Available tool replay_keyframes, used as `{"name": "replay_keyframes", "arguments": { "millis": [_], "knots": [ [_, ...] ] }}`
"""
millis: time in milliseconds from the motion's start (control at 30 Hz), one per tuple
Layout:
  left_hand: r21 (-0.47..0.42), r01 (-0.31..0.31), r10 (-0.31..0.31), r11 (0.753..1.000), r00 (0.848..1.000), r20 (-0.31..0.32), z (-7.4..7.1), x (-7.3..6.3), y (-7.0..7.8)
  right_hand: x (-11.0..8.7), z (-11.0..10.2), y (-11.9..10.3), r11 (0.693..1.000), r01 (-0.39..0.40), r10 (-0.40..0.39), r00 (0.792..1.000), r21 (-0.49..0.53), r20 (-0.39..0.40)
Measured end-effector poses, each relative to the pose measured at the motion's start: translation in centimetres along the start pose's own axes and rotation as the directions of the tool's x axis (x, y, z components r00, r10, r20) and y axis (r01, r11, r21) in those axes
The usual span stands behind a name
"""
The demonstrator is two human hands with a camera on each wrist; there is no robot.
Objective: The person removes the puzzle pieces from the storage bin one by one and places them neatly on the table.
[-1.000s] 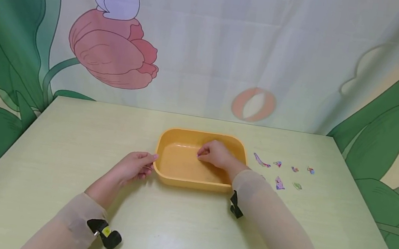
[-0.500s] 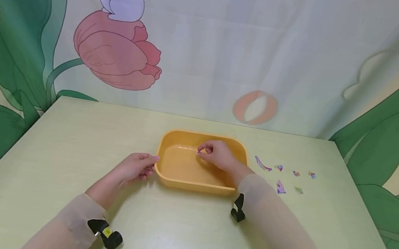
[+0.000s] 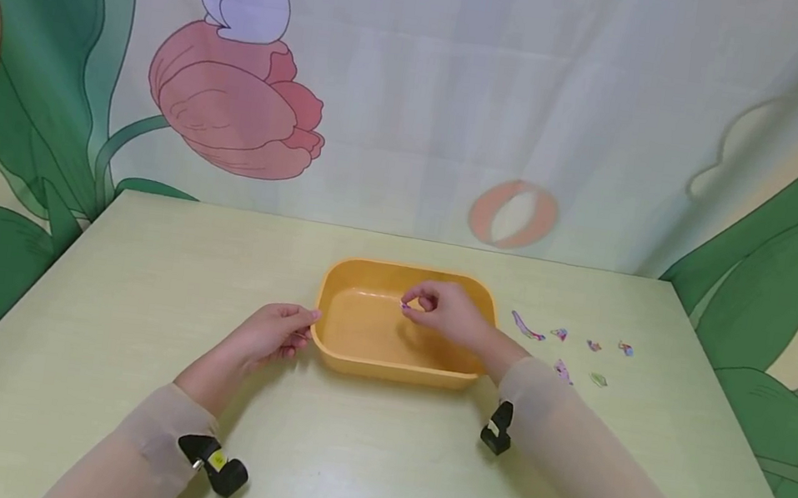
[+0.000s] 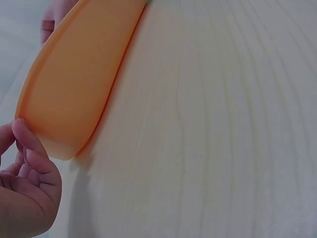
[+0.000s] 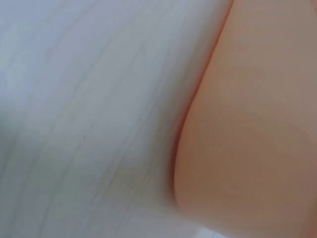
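Observation:
A yellow-orange rectangular tray stands on the table. At its left end my left hand pinches the rim between thumb and finger; the left wrist view shows that hand at the corner of the tray. Above the tray's inside, my right hand pinches a tiny purple-and-white piece, too small to identify. In the right wrist view only the tray's outer wall and tabletop show; the hand is out of that view.
Right of the tray lie several small flat sticker-like cutouts: a long purple strip, a purple figure partly behind the right sleeve, a green oval one and small colourful ones. A printed curtain hangs behind the table.
My right hand has shifted a little to the right above the tray, still pinching the tiny piece. The left hand keeps its hold on the rim.

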State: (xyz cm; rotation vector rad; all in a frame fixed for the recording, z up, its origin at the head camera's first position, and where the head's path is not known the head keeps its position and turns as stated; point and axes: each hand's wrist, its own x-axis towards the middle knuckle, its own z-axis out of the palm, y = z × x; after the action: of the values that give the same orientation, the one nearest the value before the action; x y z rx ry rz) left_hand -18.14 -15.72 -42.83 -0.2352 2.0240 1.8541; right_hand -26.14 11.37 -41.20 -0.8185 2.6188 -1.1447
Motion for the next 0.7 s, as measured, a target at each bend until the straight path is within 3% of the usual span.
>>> {"name": "replay_keyframes", "arguments": {
  "millis": [233, 500, 700],
  "knots": [
    [0.016, 0.025, -0.024, 1.000, 1.000, -0.013, 0.0, 0.1, -0.1, -1.5, -1.2, 0.3, 0.999, -0.012, 0.011, 1.000, 0.045, 0.013],
    [0.014, 0.014, -0.014, 1.000, 1.000, -0.007, 0.0, 0.4, -0.4, -3.7, -3.4, 1.1, 0.998, -0.036, 0.037, 0.999, -0.044, 0.011],
    [0.017, 0.012, -0.012, 1.000, 1.000, -0.013, -0.1, 0.4, -0.5, -5.4, -5.0, 1.7, 0.996, -0.090, 0.089, 0.996, -0.026, -0.009]
  ]
}}
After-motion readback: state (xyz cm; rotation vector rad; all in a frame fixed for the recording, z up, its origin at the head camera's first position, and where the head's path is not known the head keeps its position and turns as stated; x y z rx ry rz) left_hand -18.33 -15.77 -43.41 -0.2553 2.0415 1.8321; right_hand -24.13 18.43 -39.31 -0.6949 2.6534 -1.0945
